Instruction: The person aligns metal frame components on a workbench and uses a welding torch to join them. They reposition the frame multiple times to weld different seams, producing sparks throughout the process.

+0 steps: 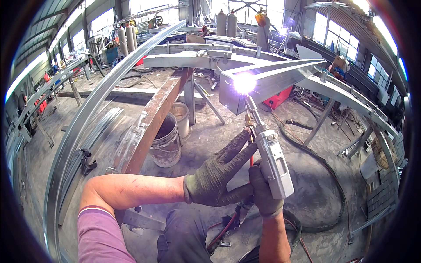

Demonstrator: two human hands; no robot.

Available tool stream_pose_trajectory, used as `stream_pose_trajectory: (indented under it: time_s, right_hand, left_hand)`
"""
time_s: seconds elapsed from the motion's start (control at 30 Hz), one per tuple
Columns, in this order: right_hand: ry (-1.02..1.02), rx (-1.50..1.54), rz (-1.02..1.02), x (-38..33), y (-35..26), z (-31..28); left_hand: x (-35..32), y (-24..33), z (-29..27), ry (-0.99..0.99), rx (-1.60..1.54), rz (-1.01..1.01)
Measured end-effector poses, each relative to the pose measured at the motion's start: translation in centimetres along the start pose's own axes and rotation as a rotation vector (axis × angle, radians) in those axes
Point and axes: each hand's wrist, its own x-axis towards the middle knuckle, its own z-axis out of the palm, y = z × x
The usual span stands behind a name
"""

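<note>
Far left, a long silver metal rail (100, 85) slants upward; right of it, a rust-brown steel beam (154, 116) with pale scuffs, a dirty whitish round bucket (166, 151) beside it on the grey concrete floor (199, 151); left hand (217, 177), dark green glove, is mid-frame, fingers apart and extended toward the torch's brass fitting (248, 119), firm contact can't tell; ahead of both hands, a silver metal box beam (280, 81) sits above floor level, bright white-violet arc (244, 83) at its near end; right hand (266, 195), same glove, has its fingers clamped on a silver-grey metal torch (272, 160), nozzle up at the arc; behind, a red box-shaped unit (280, 96); far right, a thick black hose (328, 168) curves across the floor.
</note>
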Motion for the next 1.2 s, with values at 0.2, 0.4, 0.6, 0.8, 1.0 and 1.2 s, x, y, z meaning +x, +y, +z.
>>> stream_pose_trajectory:
  time_s: [0.2, 0.4, 0.6, 0.8, 1.0, 1.2]
  right_hand:
    - [-0.038, 0.143, 0.048, -0.1, -0.8, 0.5]
    - [-0.023, 0.007, -0.015, 0.0, 0.4, -0.2]
    - [0.016, -0.065, 0.041, -0.2, -0.1, 0.0]
    - [0.007, -0.148, -0.101, 0.0, 1.3, -0.6]
    - [0.045, -0.056, 0.008, -0.3, 0.5, -0.1]
    - [0.023, -0.112, -0.076, -0.2, 0.8, -0.3]
  left_hand:
    - [0.0, 0.0, -0.1, 0.003, 0.001, 0.005]
    - [-0.1, 0.1, 0.2, 0.005, -0.007, -0.007]
    - [-0.1, -0.1, 0.3, 0.008, -0.016, 0.002]
    - [-0.1, 0.1, 0.1, 0.011, -0.010, 0.001]
    - [-0.1, 0.2, 0.2, 0.021, -0.013, -0.007]
    - [-0.1, 0.2, 0.2, 0.035, -0.018, 0.003]
